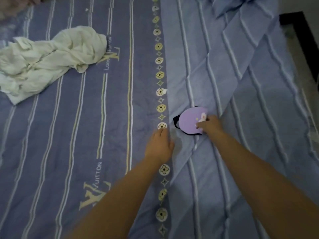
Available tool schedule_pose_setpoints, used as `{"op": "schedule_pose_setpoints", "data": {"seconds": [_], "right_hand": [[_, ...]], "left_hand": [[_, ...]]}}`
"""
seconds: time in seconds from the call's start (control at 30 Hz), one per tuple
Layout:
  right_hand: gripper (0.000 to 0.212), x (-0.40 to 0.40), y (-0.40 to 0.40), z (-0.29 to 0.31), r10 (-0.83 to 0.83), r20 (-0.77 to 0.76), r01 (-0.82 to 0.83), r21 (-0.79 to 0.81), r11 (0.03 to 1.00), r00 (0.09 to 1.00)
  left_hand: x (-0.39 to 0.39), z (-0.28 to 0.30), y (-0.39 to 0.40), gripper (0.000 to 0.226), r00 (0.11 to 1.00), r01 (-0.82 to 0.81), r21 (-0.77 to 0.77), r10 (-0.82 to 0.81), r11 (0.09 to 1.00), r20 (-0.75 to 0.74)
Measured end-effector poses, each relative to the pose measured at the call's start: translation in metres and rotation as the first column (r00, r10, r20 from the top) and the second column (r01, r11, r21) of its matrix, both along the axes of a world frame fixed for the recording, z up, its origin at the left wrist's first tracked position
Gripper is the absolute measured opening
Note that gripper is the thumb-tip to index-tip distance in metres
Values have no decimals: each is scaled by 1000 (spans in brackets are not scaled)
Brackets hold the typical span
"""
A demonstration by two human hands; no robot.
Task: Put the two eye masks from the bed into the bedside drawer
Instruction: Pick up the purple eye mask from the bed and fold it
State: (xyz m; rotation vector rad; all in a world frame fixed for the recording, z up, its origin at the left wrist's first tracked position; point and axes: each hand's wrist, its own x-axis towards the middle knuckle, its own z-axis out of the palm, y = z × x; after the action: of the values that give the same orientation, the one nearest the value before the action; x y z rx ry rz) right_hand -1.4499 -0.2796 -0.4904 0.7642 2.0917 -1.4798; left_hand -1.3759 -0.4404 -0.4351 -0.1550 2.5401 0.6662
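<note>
A purple eye mask with a black strap and a small white figure on it lies on the blue striped bed cover. My right hand pinches its right side with the fingers closed on the fabric. My left hand rests flat on the cover just left of the mask, palm down, holding nothing. Only this one mask shows; no second mask and no drawer are in view.
A crumpled white cloth lies on the bed at the far left. A row of flower emblems runs down the middle of the cover. A dark piece of furniture stands past the bed's right edge at the top right.
</note>
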Motion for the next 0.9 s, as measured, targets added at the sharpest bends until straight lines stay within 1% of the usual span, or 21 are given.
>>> {"op": "schedule_pose_setpoints", "data": {"seconds": [0.03,0.07,0.1,0.13,0.17,0.2,0.23,0.3,0.33,0.37,0.4,0.47,0.53,0.57,0.6,0.63,0.73,0.77,0.8,0.83,0.9], "right_hand": [[10,0,2,4,-39,9,40,-97,994,999],[12,3,4,11,-82,24,86,-202,976,996],[25,8,7,19,-105,31,109,-305,946,994],[31,15,10,31,-103,9,98,-388,916,995],[30,23,15,46,-82,-20,65,-442,895,996],[27,32,22,61,-33,-47,7,-468,884,998],[25,41,29,77,21,-81,-58,-481,875,996],[29,53,42,107,111,-147,-166,-450,878,983],[32,56,50,122,125,-194,-195,-399,896,973],[32,58,57,141,117,-246,-200,-347,917,962],[28,58,65,162,97,-298,-189,-298,936,950],[17,55,80,203,68,-396,-179,-250,952,916],[29,54,90,249,82,-507,-212,-205,955,858],[31,56,92,272,104,-561,-234,-163,959,821],[28,57,94,292,135,-610,-255,-114,960,781],[22,59,94,308,151,-644,-266,-84,960,750],[14,71,90,353,109,-732,-230,-67,971,672],[14,75,89,368,96,-755,-216,-63,974,649],[18,78,87,381,120,-764,-214,-25,976,634],[25,80,87,395,163,-773,-206,43,978,613],[48,83,88,427,269,-808,-155,220,963,524]], "left_hand": [[1,3,4,42,994,-111,45,110,993,20],[1,10,8,38,968,-250,105,244,963,64],[1,17,12,36,922,-383,190,363,904,133],[0,24,16,35,874,-484,297,437,823,213],[1,35,21,32,840,-542,390,462,744,286],[3,45,26,29,825,-565,465,459,681,330],[4,58,32,23,826,-562,524,457,640,329],[1,83,43,8,839,-526,602,481,601,252],[-1,98,47,5,846,-500,629,493,596,204],[-4,115,50,4,860,-461,644,485,610,156],[-7,135,52,6,889,-397,652,447,646,99],[-14,173,56,24,955,-206,651,294,731,-29],[-17,217,58,34,974,2,617,139,787,-180],[-18,240,60,35,964,82,586,86,806,-253],[-19,262,61,33,946,137,569,64,811,-319],[-19,280,61,29,929,157,580,80,799,-361],[-11,329,65,14,883,128,682,231,720,-409],[-7,341,66,10,862,125,683,262,720,-434],[-4,351,66,6,840,130,659,271,741,-470],[-2,361,65,8,815,151,614,254,774,-521],[2,387,61,14,752,232,487,163,842,-639]]}}
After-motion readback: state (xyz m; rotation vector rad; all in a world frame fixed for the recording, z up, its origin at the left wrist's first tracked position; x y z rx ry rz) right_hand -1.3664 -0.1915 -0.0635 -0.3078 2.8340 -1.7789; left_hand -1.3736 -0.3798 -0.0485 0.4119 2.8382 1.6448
